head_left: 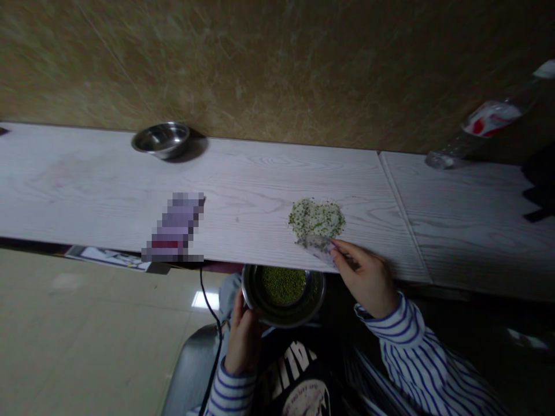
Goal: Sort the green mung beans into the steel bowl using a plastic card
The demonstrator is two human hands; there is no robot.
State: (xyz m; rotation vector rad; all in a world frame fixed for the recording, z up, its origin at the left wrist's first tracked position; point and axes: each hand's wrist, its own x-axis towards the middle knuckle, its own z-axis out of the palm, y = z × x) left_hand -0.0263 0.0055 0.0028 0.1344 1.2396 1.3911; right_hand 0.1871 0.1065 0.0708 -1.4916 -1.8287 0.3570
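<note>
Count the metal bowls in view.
2. One bowl sits at the table's far edge by the wall; the other bowl, full of green beans, is held by the left hand below the near edge.

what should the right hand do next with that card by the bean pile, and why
Probably sweep the card toward the table edge. The right hand holds it at the near side of the mixed pile of green beans and white grains, and the left hand holds a steel bowl of green beans just below that edge, placed to catch them.
</note>
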